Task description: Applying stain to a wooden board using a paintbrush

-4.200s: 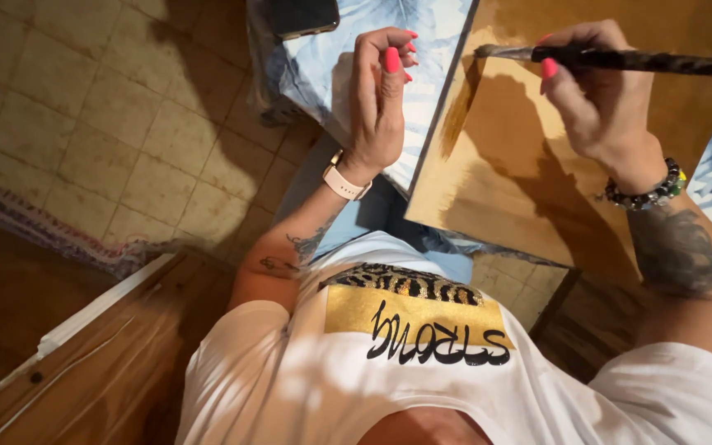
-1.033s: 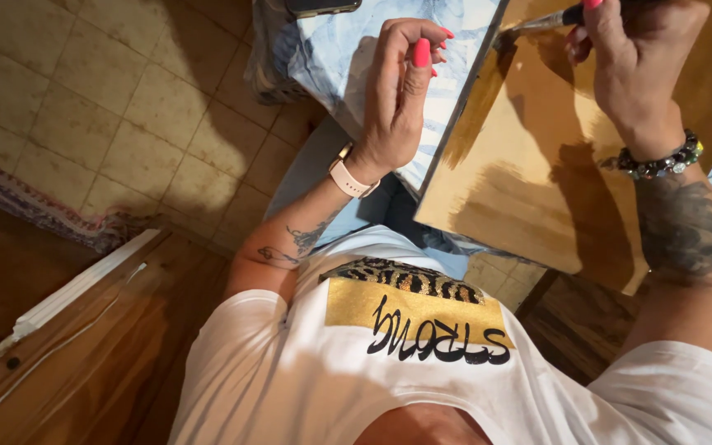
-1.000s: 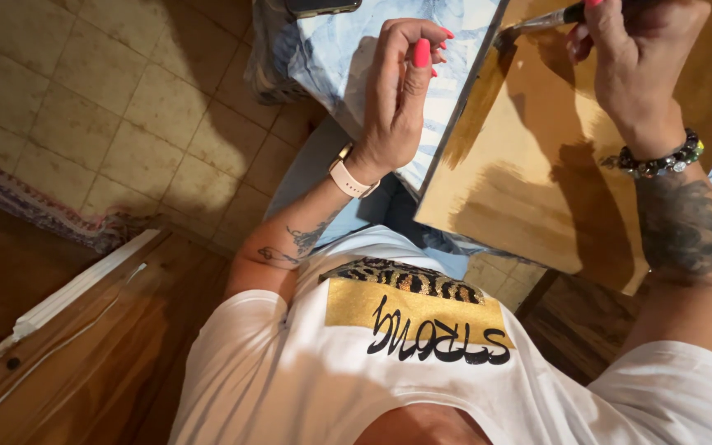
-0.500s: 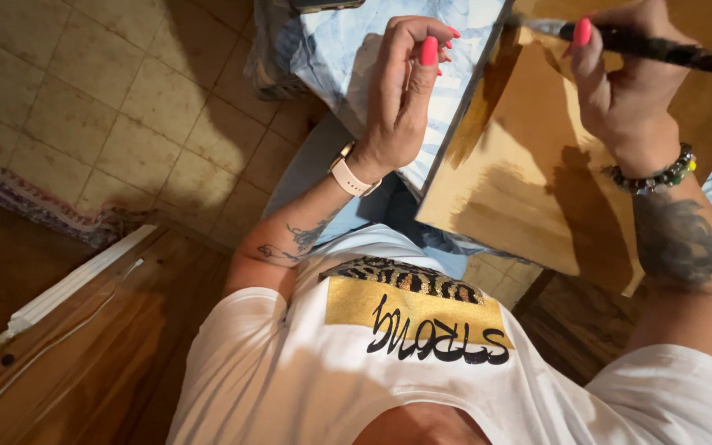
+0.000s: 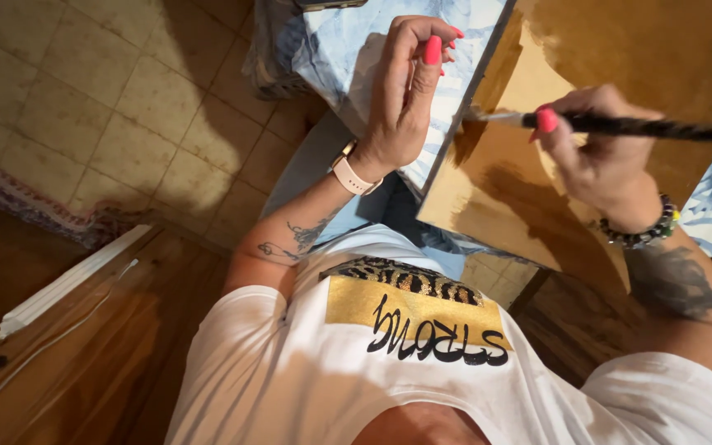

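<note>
We see one large gold-painted flat board (image 5: pixel 620 99) lying on one blue-and-white patterned cloth (image 5: pixel 348 49). Our two hands: the left hand (image 5: pixel 405 99) rests loosely curled, empty, at the board's edge; the right hand (image 5: pixel 595 156) pinches one thin black-handled brush (image 5: pixel 620 125), bristles touching the board.

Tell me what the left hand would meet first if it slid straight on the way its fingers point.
The left hand points up the picture, resting on the blue-and-white patterned cloth. Straight on, it would likely cross more of that cloth and then reach the dark flat object at the top edge, though depth is hard to judge.
</note>
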